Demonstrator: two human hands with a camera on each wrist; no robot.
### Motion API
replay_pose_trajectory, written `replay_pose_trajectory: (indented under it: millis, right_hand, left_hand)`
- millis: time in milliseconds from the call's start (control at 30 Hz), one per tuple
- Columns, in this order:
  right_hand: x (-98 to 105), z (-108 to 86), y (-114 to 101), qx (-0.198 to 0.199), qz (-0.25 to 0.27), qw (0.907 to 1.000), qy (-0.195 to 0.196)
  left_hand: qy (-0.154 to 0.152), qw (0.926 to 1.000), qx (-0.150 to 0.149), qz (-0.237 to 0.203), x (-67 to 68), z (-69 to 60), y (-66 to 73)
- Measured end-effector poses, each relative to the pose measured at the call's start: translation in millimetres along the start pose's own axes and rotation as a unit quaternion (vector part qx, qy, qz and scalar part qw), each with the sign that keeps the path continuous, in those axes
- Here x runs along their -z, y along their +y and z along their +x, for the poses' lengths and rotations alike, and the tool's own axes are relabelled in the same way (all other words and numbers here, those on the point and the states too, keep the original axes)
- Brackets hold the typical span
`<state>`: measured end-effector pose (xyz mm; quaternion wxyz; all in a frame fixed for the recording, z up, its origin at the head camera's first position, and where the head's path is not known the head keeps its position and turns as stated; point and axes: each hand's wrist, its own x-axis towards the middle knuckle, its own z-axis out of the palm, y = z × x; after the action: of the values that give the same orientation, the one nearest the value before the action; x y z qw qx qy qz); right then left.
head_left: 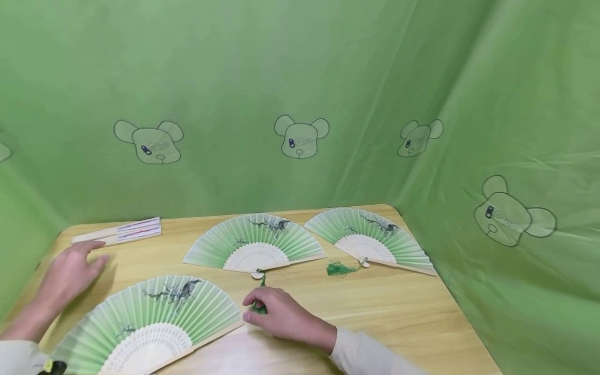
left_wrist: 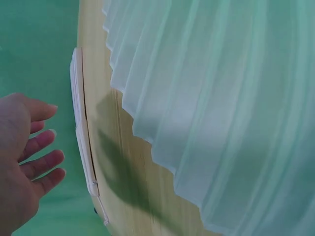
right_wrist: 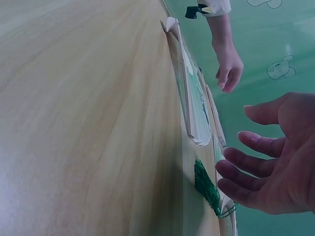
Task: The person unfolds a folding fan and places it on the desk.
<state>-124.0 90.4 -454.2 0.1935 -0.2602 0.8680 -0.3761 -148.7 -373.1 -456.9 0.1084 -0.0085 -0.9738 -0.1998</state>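
Note:
Three spread green folding fans lie on the wooden table: a near-left fan, a middle fan and a back-right fan. Each has a dark branch print and pale ribs. My right hand hovers by the middle fan's green tassel, fingers loosely bent. In the right wrist view a gap shows between these fingers and the green tassel. Above the table's left side, my left hand is empty, its fingers relaxed, close to two folded fans at the back left.
The back-right fan's green tassel lies to the left of its pivot. Green cloth walls with bear-head outlines enclose the wooden table at the back and sides.

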Motion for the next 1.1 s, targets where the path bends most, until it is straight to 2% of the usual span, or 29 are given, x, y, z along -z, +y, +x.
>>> replay_pose_trajectory:
  millis: [267,433,700,1100]
  right_hand:
    - [-2.5,4.4,-1.0,0.016,-0.044,0.9987,0.019]
    - [-4.0,10.3,-1.2,0.032,-0.07,0.9965,0.032]
    - [-6.8,16.4,-2.7,0.052,-0.084,0.9941,0.046]
    - [-11.9,25.2,-10.9,0.078,-0.097,0.9902,0.064]
  left_hand:
    - [-0.024,0.9996,-0.01,0.008,-5.1,11.4,-9.0]
    - [-0.026,0.9994,-0.018,0.012,-9.3,16.2,-12.1]
    - [-0.04,0.9991,-0.018,0.003,-13.8,18.8,-18.1]
    - [-0.051,0.9981,-0.016,0.032,-18.6,24.5,-24.7]
